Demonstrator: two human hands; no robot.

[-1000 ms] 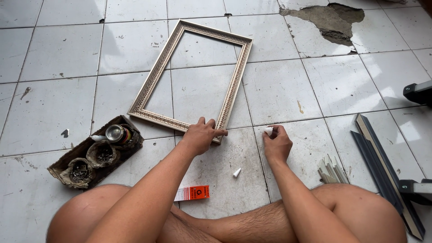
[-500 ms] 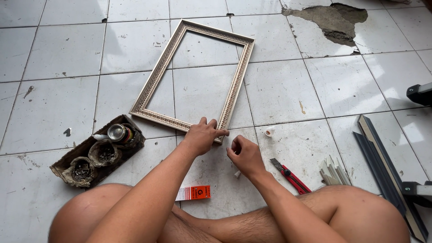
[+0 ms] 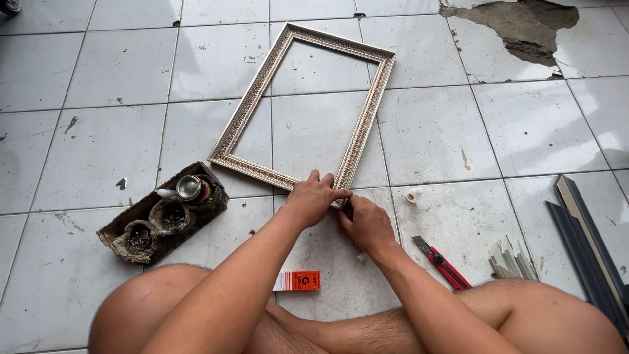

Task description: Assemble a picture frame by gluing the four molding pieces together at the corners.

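Firstly, head view: one camera looks down at a person who sits on a white tiled floor [image 3: 98, 131], with both hands at one corner of a frame.
Frame: the ornate picture frame [image 3: 246, 111] lies flat on the tiles, empty inside, its near right corner just under the hands.
Left hand: the left hand [image 3: 313, 196] rests on top of that corner; the fingers [image 3: 326, 181] are a little apart and press flat on the moulding, and the thumb points to the right along the frame edge.
Right hand: the right hand [image 3: 367, 223] touches the same corner from the near side; the fingers are curled together, and it is not possible to see whether they grip something, because the hand covers them.
Corner and fingers: the corner lies between the two hands, partly hidden under the left fingertips.
Near things: a red utility knife [image 3: 444, 263] lies on the tile just right of the right forearm; a small orange box [image 3: 297, 280] lies between the legs; a dirty tray with small tins [image 3: 164, 216] stands left of the left arm.
Far right: dark moulding strips [image 3: 590, 242] lie near the picture edge.
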